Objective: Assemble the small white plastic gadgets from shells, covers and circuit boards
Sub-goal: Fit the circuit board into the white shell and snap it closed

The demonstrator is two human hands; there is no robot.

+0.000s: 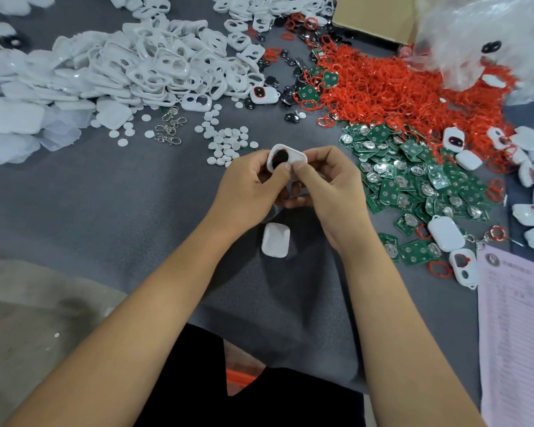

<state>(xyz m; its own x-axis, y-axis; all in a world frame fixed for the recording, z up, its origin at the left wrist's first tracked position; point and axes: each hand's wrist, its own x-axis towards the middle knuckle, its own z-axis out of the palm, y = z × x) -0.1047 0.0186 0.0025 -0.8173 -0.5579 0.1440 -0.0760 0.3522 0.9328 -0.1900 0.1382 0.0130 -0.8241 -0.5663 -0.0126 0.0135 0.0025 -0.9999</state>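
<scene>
Your left hand (253, 180) and right hand (324, 180) both pinch the white shell (290, 155) above the grey mat (105, 195), thumbs pressing its black insert (279, 158). Uneven thumb pressure could tilt the insert or pop it loose.

2 bare forearms in shot, no sleeves visible, no watch, no rings; hands (253, 183) ungloved, nails short; dark black garment (259, 405) at lap.
</scene>
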